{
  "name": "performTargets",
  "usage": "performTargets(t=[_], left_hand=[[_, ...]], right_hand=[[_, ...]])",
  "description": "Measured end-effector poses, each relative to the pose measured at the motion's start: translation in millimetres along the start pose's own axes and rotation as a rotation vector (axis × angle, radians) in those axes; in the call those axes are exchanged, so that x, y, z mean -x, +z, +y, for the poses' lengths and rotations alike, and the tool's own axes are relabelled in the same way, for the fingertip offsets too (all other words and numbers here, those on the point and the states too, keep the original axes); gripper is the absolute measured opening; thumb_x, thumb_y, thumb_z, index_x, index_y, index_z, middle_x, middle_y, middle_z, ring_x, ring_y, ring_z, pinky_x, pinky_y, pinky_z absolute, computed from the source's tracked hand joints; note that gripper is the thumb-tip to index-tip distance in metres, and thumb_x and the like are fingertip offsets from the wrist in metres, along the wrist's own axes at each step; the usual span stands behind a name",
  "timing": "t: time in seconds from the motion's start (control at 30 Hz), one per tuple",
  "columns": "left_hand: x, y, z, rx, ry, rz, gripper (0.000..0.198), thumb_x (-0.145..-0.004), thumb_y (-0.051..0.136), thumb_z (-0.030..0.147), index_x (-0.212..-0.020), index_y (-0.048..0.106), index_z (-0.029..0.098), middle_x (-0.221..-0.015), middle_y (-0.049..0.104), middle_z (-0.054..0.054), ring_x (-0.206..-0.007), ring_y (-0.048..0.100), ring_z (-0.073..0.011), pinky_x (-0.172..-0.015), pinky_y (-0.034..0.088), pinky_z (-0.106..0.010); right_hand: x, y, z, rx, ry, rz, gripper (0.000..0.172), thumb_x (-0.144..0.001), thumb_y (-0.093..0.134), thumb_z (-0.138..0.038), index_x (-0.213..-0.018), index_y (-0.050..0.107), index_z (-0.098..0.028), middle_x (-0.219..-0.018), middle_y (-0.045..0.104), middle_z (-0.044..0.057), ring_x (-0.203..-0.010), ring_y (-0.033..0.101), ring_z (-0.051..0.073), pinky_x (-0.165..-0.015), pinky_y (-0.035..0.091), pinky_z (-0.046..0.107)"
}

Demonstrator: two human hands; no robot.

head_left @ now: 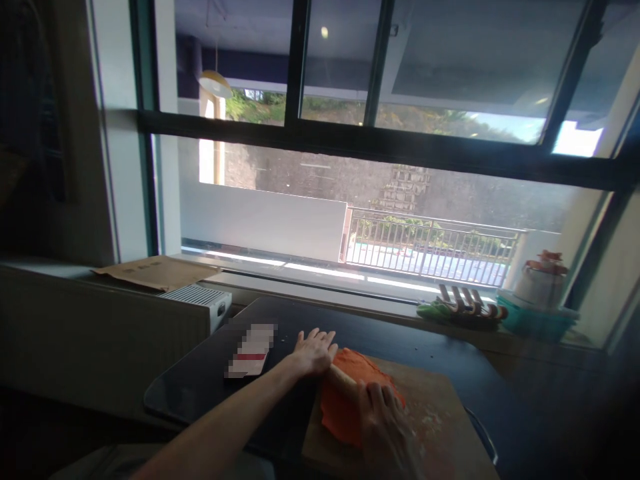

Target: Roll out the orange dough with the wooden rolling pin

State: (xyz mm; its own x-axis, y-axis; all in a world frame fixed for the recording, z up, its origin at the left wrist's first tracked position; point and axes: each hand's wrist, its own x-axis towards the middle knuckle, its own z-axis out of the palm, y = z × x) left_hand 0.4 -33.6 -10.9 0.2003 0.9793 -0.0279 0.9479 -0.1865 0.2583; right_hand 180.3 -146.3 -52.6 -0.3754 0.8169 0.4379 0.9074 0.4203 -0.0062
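While both hands bear on a rolling pin (344, 383), a sheet of orange dough (341, 421) lies beneath it on a wooden board (453, 413), which rests on a dark table (310, 320). The left hand (315, 352) covers the far end of the pin; its fingers are nearly straight and slightly spread, pressing rather than gripping. The right hand (387, 420) lies over the near end with its fingers bent and close together; whether they close around the wood cannot be told.

The flattening appears well advanced: the dough already forms a broad, thin-looking sheet on the left part of the board. Its outline is ragged, and no cut or fold shows in it. With the pin on the dough, the rolling is judged unfinished; how much remains is uncertain, since evenness of thickness cannot be read from this angle. Pale crumbs (435, 419) mark the bare right part of the board.

Several details are obscured. The right hand hides the near end of the pin and part of the sheet, and the left hand conceals the far end. Both thumbs are hard to make out. The board's near edge is cut off by the frame, and deep shadow fills the lower right. A flat object (253, 350) on the table, left of the left hand, is pixelated beyond recognition.
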Motion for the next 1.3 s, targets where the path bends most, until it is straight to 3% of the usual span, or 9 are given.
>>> performTargets(t=[0.1, 0.2, 0.53, 0.77, 0.87, 1.0, 1.1, 1.2, 1.3], left_hand=[[15.6, -0.6, -9.1, -0.011, 0.017, 0.005, 0.061, -0.093, 0.022, 0.045, -0.148, 0.030, 0.020, -0.155, 0.029, -0.009, -0.145, 0.017, -0.0280, -0.114, 0.009, -0.059], [20.0, -1.0, -10.6, -0.018, 0.016, 0.009, 0.061, -0.093, 0.023, 0.045, -0.147, 0.031, 0.019, -0.156, 0.028, -0.010, -0.145, 0.017, -0.0287, -0.113, 0.009, -0.059], [-14.9, 0.3, 10.1, 0.017, -0.024, 0.013, 0.063, -0.091, 0.026, 0.050, -0.145, 0.036, 0.019, -0.148, 0.041, -0.013, -0.141, 0.026, -0.0328, -0.111, 0.014, -0.061], [24.7, -2.0, -9.2, 0.020, 0.026, 0.009, 0.060, -0.094, 0.022, 0.047, -0.147, 0.031, 0.021, -0.155, 0.029, -0.009, -0.145, 0.018, -0.0283, -0.114, 0.009, -0.058], [44.8, -5.0, -19.7, 0.023, 0.042, -0.020, 0.062, -0.094, 0.020, 0.049, -0.149, 0.027, 0.021, -0.157, 0.024, -0.009, -0.145, 0.016, -0.0267, -0.114, 0.011, -0.058], [55.5, -7.3, -26.1, 0.046, 0.037, -0.077, 0.063, -0.095, 0.017, 0.051, -0.150, 0.022, 0.023, -0.157, 0.022, -0.009, -0.145, 0.016, -0.0251, -0.113, 0.014, -0.057], [44.6, -6.8, -19.1, 0.024, 0.030, -0.053, 0.063, -0.094, 0.019, 0.050, -0.150, 0.024, 0.020, -0.157, 0.022, -0.011, -0.146, 0.015, -0.0266, -0.114, 0.010, -0.057], [18.7, -4.4, -4.8, 0.004, 0.017, -0.016, 0.063, -0.093, 0.022, 0.048, -0.149, 0.026, 0.019, -0.157, 0.023, -0.012, -0.146, 0.014, -0.0286, -0.114, 0.005, -0.059], [-12.8, -0.9, 9.8, 0.010, -0.020, -0.012, 0.064, -0.092, 0.023, 0.049, -0.148, 0.029, 0.018, -0.154, 0.031, -0.013, -0.143, 0.020, -0.0317, -0.112, 0.011, -0.062]], right_hand=[[6.8, -3.5, -5.7, -0.006, 0.025, -0.017, 0.024, -0.093, 0.054, -0.026, -0.117, 0.059, -0.024, -0.114, 0.060, 0.008, -0.100, 0.058, 0.022, -0.086, 0.050, 0.039], [9.0, -10.5, -5.3, -0.016, 0.029, -0.020, 0.029, -0.095, 0.055, -0.037, -0.119, 0.057, -0.022, -0.123, 0.056, 0.007, -0.102, 0.058, 0.019, -0.087, 0.051, 0.040], [-3.4, -22.2, 13.6, -0.012, 0.038, -0.026, 0.027, -0.095, 0.054, -0.037, -0.118, 0.058, -0.023, -0.124, 0.056, 0.008, -0.102, 0.058, 0.019, -0.087, 0.051, 0.039], [8.7, -7.3, -3.8, -0.022, 0.071, -0.054, 0.029, -0.095, 0.054, -0.038, -0.119, 0.057, -0.023, -0.124, 0.056, 0.008, -0.103, 0.057, 0.020, -0.088, 0.050, 0.040], [11.2, 0.2, -15.1, -0.030, 0.075, -0.054, 0.026, -0.094, 0.051, -0.028, -0.119, 0.058, -0.028, -0.116, 0.059, 0.006, -0.102, 0.057, 0.022, -0.089, 0.048, 0.040], [11.7, 2.9, -21.2, -0.045, 0.079, -0.041, 0.038, -0.089, 0.043, -0.017, -0.119, 0.059, -0.035, -0.107, 0.061, 0.006, -0.098, 0.056, 0.028, -0.087, 0.047, 0.040], [8.1, -2.0, -12.9, -0.060, 0.087, -0.027, 0.040, -0.087, 0.041, -0.018, -0.118, 0.059, -0.035, -0.107, 0.061, 0.006, -0.100, 0.055, 0.029, -0.090, 0.045, 0.041], [-0.3, -9.1, 6.7, -0.072, 0.101, -0.021, 0.036, -0.090, 0.037, -0.021, -0.109, 0.064, -0.036, -0.104, 0.062, 0.004, -0.101, 0.056, 0.027, -0.090, 0.044, 0.038], [-11.7, -12.1, 30.9, -0.068, 0.137, -0.022, 0.036, -0.092, 0.034, -0.023, -0.102, 0.066, -0.034, -0.102, 0.065, 0.004, -0.102, 0.057, 0.026, -0.088, 0.045, 0.036]])
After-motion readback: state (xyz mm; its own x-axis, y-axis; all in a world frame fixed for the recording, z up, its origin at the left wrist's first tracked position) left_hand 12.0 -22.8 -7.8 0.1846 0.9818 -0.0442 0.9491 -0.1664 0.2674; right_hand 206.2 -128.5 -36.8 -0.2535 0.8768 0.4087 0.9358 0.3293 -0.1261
